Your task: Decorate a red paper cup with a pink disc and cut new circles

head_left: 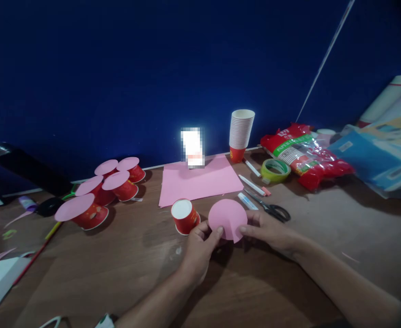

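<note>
A pink paper disc (227, 219), cut along one radius, is held up between both hands just above the wooden table (125, 269). My left hand (200, 243) pinches its lower left edge, thumb on the front. My right hand (270, 231) pinches the lower right edge. A red paper cup (184, 216) lies on its side just left of the disc, its white inside facing me. A pink paper sheet (200, 180) lies flat behind it.
Several red cups topped with pink discs (99, 196) sit at the left. A stack of paper cups (241, 132), markers (253, 184), scissors (271, 209), green tape (275, 169) and a red cup packet (306, 155) lie at right. Blue wall behind.
</note>
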{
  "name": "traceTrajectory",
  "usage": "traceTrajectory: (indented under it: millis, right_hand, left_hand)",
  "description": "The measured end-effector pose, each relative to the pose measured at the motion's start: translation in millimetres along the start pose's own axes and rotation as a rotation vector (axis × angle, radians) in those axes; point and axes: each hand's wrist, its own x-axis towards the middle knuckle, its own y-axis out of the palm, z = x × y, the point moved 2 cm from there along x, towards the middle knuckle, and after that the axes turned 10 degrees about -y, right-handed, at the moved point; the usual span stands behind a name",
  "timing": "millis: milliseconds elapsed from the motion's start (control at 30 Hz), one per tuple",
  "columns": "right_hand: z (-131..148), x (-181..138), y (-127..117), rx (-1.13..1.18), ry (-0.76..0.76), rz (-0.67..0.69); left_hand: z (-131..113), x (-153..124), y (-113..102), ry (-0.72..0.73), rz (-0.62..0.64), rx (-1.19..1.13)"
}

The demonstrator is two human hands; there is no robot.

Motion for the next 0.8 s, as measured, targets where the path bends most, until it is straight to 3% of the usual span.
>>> traceTrajectory:
  millis: [433, 800]
  right_hand:
    - [-11.9, 5.4, 11.5, 0.014, 0.005, -0.236]
    - [-11.9, 8.0, 15.1, 0.007, -0.026, -0.299]
  left_hand:
    - [-2.1, -0.8, 1.2, -0.041, -0.044, -0.079]
    - [-3.9, -2.3, 4.8, -0.054, -0.054, -0.103]
